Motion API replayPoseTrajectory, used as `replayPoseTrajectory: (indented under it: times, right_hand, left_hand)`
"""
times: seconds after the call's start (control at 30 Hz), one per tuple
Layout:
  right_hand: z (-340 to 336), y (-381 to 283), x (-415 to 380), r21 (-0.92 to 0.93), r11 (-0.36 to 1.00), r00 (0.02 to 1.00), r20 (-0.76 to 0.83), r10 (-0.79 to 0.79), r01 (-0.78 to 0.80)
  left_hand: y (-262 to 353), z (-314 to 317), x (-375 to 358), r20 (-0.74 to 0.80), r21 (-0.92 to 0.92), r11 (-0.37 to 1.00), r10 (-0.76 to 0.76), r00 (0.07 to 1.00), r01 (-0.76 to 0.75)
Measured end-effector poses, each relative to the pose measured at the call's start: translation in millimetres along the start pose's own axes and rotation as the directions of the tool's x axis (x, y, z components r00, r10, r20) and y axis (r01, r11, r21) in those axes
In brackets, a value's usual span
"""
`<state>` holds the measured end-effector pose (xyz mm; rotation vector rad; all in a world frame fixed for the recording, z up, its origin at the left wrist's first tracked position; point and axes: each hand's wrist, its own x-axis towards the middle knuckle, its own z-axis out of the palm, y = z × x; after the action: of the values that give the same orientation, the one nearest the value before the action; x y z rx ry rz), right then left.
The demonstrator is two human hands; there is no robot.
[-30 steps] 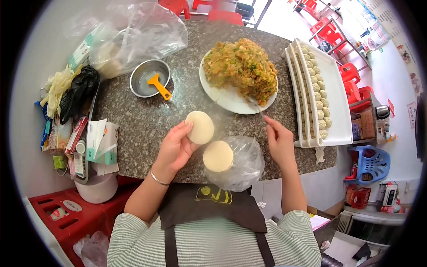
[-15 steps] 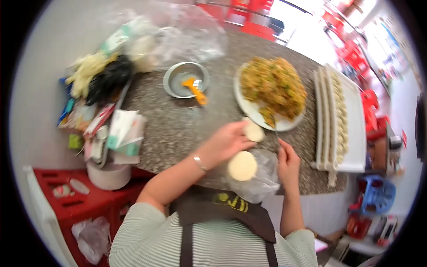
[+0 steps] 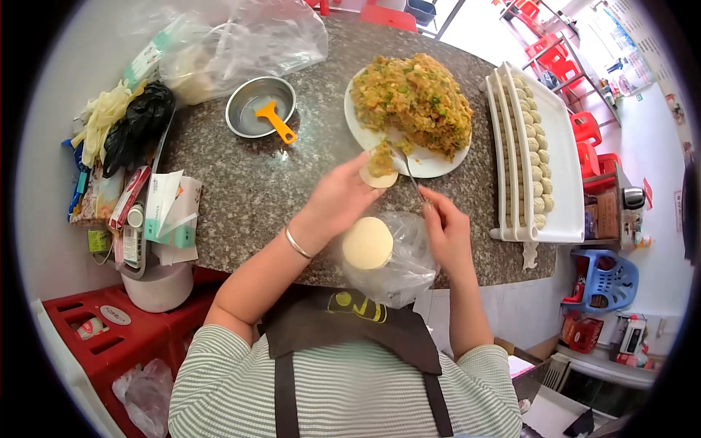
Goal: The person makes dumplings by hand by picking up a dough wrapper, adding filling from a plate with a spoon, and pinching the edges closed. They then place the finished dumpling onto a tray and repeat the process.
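My left hand holds a round pale wrapper at the lower left rim of the white plate. A lump of yellow-green filling sits on that wrapper. My right hand is closed round the handle of a metal utensil, whose far end lies near the filling on the plate. On the plate rises a large heap of filling. Between my forearms, a stack of round wrappers rests on a clear plastic bag.
A metal bowl with an orange-handled tool stands at the upper left. Stacked white trays with rows of dumplings stand at the right. Plastic bags, gloves and boxes crowd the left side.
Filling now lies on the wrapper in my left hand. The view has shifted, so the plate, bowl and trays appear further left and higher. My right hand still grips the utensil.
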<state>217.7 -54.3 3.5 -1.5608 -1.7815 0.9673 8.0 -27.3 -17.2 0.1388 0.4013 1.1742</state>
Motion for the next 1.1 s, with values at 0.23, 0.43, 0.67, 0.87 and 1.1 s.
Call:
replayPoseTrajectory:
  times: [0.23, 0.43, 0.67, 0.87, 1.1]
  right_hand:
    - [-2.3, -3.8, -0.8, 0.013, 1.0, 0.995, 0.097, -0.03, 0.029]
    - [5.0, 20.1, 10.9, 0.202, 0.975, 0.995, 0.063, 0.079, -0.09]
    - [6.7, 3.9, 8.5, 0.12, 0.992, 0.992, 0.122, 0.028, -0.043]
    - [0.4, 2.2, 0.8, 0.168, 0.985, 0.994, 0.111, 0.014, -0.033]
    - [-4.1, 6.3, 13.2, 0.06, 0.992, 0.991, 0.072, -0.114, 0.11]
  left_hand:
    - [8.2, -10.9, 1.9, 0.03, -0.019, 1.0, 0.025, 0.999, -0.025]
    - [5.5, -16.2, 6.2, 0.03, -0.004, 1.0, 0.007, 1.0, -0.007]
    - [10.9, -7.8, 0.0, 0.024, -0.002, 1.0, -0.001, 1.0, 0.001]
    - [11.5, -5.9, -7.8, -0.064, 0.093, 0.996, -0.003, 0.998, 0.009]
    - [21.9, -14.2, 6.0, -0.093, 0.167, 0.981, 0.112, 0.989, -0.095]
